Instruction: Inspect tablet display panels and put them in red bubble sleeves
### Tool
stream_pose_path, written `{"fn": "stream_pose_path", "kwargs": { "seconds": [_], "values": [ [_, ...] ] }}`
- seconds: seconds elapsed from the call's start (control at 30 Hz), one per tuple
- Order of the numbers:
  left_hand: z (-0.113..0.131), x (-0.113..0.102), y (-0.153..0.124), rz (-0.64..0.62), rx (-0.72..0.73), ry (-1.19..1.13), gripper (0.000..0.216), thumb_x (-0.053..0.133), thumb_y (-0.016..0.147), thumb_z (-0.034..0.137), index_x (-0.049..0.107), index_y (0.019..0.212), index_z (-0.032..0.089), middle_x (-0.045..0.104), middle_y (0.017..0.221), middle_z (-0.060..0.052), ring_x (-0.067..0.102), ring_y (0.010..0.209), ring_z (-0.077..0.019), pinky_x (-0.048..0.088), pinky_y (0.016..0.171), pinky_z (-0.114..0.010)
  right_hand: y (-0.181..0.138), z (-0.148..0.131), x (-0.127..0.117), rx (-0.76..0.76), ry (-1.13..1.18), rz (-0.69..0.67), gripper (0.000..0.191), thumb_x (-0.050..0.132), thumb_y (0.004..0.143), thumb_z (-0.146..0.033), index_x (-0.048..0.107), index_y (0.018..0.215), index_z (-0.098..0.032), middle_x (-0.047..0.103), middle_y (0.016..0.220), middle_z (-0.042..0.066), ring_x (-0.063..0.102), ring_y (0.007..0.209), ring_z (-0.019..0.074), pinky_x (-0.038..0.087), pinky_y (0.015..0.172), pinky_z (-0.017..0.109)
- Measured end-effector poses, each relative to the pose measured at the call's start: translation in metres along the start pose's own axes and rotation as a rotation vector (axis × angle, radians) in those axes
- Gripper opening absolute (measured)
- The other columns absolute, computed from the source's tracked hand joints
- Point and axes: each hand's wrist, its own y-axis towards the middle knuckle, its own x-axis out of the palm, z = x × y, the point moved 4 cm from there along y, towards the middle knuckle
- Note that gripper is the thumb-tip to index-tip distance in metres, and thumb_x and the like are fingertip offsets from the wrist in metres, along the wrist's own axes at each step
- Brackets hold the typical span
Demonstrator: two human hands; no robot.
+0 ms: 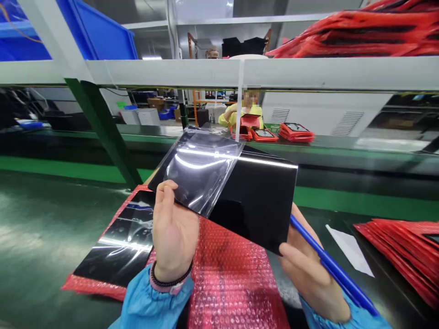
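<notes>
My left hand [173, 230] is closed on the near left edge of a glossy black panel [255, 196], pinching a clear protective film [202, 171] that is partly peeled up over the panel's left half. At the panel's right corner my right hand [307, 269] grips it from beneath, and a blue stick [329, 265] lies along that hand. The panel is held tilted above a red bubble-wrap bag [229, 278] on the table.
Another glossy black panel [118, 242] lies on red bubble wrap at the left. A stack of red bags [408, 246] and a white paper slip [350, 249] sit at the right. Across the green conveyor [343, 148] a person in yellow [242, 114] handles red bags. A shelf beam [240, 73] runs overhead.
</notes>
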Motion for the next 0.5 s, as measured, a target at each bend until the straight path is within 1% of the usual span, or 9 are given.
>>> {"fn": "stream_pose_path", "kwargs": {
  "seconds": [0.1,0.17,0.23,0.37,0.43,0.5],
  "values": [
    [0.000,-0.001,0.004,0.066,-0.015,-0.007,0.009,0.063,0.086,0.030,0.066,0.081,0.023,0.063,0.083,0.004,0.061,0.083,-0.0124,0.048,0.092,-0.032,-0.006,-0.004,0.009,0.040,-0.048,-0.088,0.070,0.070,0.079,-0.023,0.041,0.142,-0.035,0.056,0.140,0.002,0.051,0.129,0.0278,0.046,0.105,0.042],
    [-0.001,-0.002,0.005,0.103,-0.031,-0.008,0.009,0.062,0.087,0.027,0.067,0.082,0.022,0.064,0.082,0.004,0.062,0.083,-0.0115,0.047,0.093,-0.029,-0.009,-0.005,0.012,0.072,-0.068,-0.103,0.069,0.070,0.080,-0.023,0.040,0.142,-0.036,0.055,0.140,0.002,0.052,0.128,0.0275,0.048,0.103,0.042],
    [-0.003,-0.001,0.007,0.111,-0.055,-0.015,0.011,0.059,0.089,0.026,0.068,0.084,0.021,0.065,0.082,0.004,0.062,0.083,-0.0117,0.046,0.094,-0.030,-0.011,-0.007,0.014,0.078,-0.084,-0.105,0.068,0.069,0.082,-0.026,0.039,0.142,-0.038,0.053,0.142,0.001,0.050,0.130,0.0273,0.047,0.104,0.043],
    [-0.003,0.003,0.009,0.058,-0.072,-0.027,0.016,0.055,0.091,0.027,0.066,0.082,0.020,0.068,0.084,0.002,0.064,0.084,-0.0127,0.046,0.095,-0.031,-0.017,-0.005,0.015,0.096,-0.049,-0.110,0.065,0.065,0.085,-0.032,0.037,0.142,-0.042,0.052,0.144,0.000,0.045,0.134,0.0252,0.043,0.107,0.043],
    [-0.003,0.005,0.011,0.016,-0.045,-0.003,0.019,0.052,0.092,0.028,0.064,0.079,0.019,0.070,0.087,0.001,0.065,0.085,-0.0134,0.046,0.096,-0.031,-0.021,-0.001,0.015,0.129,-0.007,-0.109,0.066,0.065,0.086,-0.031,0.035,0.143,-0.043,0.050,0.145,0.001,0.047,0.133,0.0254,0.045,0.105,0.045],
    [-0.003,0.004,0.013,-0.005,-0.013,0.030,0.019,0.051,0.092,0.028,0.064,0.081,0.020,0.071,0.087,0.001,0.065,0.086,-0.0144,0.047,0.095,-0.032,-0.023,0.001,0.014,0.150,0.032,-0.100,0.068,0.066,0.084,-0.033,0.035,0.144,-0.041,0.049,0.145,0.002,0.049,0.131,0.0269,0.046,0.103,0.048]
  ]
}}
